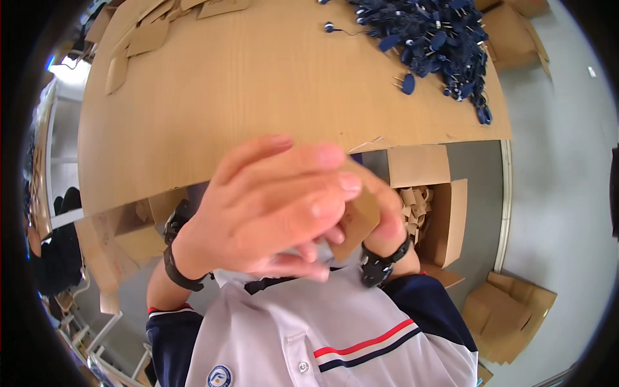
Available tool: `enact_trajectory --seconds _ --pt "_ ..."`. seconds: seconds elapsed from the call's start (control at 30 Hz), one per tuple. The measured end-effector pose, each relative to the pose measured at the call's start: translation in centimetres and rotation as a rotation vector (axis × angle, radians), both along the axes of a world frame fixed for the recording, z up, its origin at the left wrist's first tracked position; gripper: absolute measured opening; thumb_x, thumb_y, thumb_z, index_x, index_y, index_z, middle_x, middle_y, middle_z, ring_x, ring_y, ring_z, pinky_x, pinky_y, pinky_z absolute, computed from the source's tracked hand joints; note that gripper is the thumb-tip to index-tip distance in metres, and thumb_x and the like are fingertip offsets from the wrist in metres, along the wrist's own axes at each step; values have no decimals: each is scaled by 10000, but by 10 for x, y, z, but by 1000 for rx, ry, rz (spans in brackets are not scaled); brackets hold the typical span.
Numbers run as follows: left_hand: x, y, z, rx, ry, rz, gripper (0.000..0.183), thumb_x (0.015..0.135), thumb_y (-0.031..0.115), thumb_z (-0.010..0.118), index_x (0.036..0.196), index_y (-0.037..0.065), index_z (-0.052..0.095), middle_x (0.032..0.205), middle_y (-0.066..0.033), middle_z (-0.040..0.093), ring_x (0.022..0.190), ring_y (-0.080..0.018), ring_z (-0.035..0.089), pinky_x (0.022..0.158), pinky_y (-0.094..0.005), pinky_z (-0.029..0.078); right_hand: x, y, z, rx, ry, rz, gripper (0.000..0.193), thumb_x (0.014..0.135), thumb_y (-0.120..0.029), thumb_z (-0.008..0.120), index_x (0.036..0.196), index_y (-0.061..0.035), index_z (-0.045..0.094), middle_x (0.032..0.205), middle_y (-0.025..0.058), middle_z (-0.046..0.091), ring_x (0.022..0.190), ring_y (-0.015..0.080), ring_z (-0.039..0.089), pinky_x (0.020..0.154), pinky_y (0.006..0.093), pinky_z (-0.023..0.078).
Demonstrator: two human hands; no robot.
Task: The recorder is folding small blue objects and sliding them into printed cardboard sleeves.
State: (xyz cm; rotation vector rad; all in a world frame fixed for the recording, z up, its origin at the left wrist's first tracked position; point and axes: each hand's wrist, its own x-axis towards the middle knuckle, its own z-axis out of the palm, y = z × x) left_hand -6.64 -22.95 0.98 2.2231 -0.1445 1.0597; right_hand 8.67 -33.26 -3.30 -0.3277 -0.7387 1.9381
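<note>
My left hand (277,203) is raised in front of my chest, its fingers stretched out to the right and a little blurred. It passes in front of my right hand (387,209) and hides part of it. Between the two hands shows a small brown cardboard piece (361,219), with the fingers of my right hand bent round its edge. Whether the left fingertips touch the cardboard I cannot tell. Both hands are above the near edge of the wooden table (193,116).
A heap of dark blue plugs (432,45) with metal pins and cords lies at the far right of the table. Flat brown cardboard pieces (149,37) lie far left. Below the table edge, an open carton (449,222) holds small cardboard bits; another carton (509,316) stands on the floor.
</note>
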Motion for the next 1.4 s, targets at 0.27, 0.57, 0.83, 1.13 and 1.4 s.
enact_trajectory --seconds 0.27,0.57,0.83,1.13,1.4 --pt "23 -10 -18 11 -12 27 631 637 169 855 1147 88 493 1283 -189 591 1153 -342 603 978 -474 479 5 -15 22 131 -559 -777 618 712 -408 837 1086 -14 544 874 58 619 800 144 596 735 258 483" --pt "-24 35 2 135 290 258 830 774 463 760 1342 -47 436 1152 -205 644 1005 -288 645 995 -468 437 132 -181 -95 -156 -2052 -1947 496 770 -262 768 1096 -3 498 1017 109 593 1033 314 572 1082 519 357" --pt "-39 32 -50 -290 348 342 491 908 165 555 1317 -38 374 821 -103 612 757 -209 560 844 -390 447 148 -119 -53 293 -2357 -1440 539 720 -34 770 1222 5 578 1251 157 592 1133 334 555 913 414 461" --pt "-60 33 -7 -332 291 245 367 785 93 604 1127 -16 530 744 -86 623 677 -198 525 702 -353 422 177 21 21 774 -2256 -590 484 833 -5 624 1306 -86 562 1082 61 651 895 256 568 853 342 442" --pt "-52 43 48 -239 438 120 282 670 46 675 950 28 649 734 -95 645 654 -224 552 618 -330 435 160 52 42 885 -1658 -1475 385 1028 -257 450 1305 8 473 1062 83 544 867 120 523 727 227 451"
